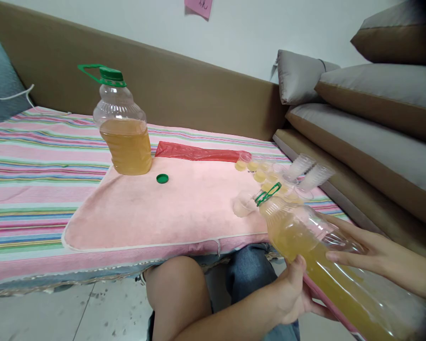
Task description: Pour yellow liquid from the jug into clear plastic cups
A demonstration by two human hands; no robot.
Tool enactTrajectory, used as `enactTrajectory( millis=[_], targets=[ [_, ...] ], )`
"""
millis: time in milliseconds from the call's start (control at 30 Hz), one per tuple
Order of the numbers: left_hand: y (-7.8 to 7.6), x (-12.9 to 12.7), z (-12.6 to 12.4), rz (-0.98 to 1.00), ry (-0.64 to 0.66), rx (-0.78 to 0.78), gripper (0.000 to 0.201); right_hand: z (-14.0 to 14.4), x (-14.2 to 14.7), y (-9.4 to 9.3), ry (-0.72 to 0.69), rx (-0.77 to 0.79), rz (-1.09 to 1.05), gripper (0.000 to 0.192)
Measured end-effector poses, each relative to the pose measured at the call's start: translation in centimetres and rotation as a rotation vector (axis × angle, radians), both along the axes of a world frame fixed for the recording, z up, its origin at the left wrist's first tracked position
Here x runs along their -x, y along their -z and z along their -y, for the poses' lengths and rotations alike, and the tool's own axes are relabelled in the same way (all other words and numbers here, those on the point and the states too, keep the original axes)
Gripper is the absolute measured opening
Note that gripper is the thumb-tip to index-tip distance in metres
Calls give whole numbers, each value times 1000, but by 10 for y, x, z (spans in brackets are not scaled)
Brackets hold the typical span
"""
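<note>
A large clear plastic bottle [294, 234] of yellow liquid lies tilted, its green-ringed mouth pointing left and down. From below, my left hand [293, 293] grips the bottle's side, thumb up, some fingers hidden beneath. Against its upper side rests my right hand [369, 248], fingers spread along the plastic. The mouth is at the rim of a clear plastic cup [244, 207] on the pink mat [184, 213]. Whether liquid flows into that cup I cannot tell. Behind the bottle neck stand several small cups [261, 176] holding yellow liquid.
A second big bottle [128, 147] with a green cap and handle stands on the left, part full. Nearby lies a green cap [162, 178]. A red plastic bag [199, 152] stretches along the mat's back. Stacked cups [317, 177] lean at the right, beside piled cushions [369, 123].
</note>
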State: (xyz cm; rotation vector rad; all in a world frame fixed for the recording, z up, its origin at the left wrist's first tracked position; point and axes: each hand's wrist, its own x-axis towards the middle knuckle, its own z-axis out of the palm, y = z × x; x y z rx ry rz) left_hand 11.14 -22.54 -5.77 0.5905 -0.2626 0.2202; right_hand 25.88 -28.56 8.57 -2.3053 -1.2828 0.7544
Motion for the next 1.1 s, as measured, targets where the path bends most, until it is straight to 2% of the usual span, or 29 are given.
enactTrajectory(
  millis=[100, 467, 700, 1100],
  targets=[
    [0, 0, -1, 9, -2, -6, 109, 0, 0, -1, -4, 49, -101, 85],
    [2, -1, 1, -4, -14, -2, 110, 0, -6, -1, -15, 86, -121, 90],
    [0, -1, 2, -27, -17, 7, 113, -1, 1, -3, -16, 53, -78, 85],
    [2, -3, 2, -20, -2, 10, 114, 1, -1, 0, 5, 30, -134, 84]
  ],
)
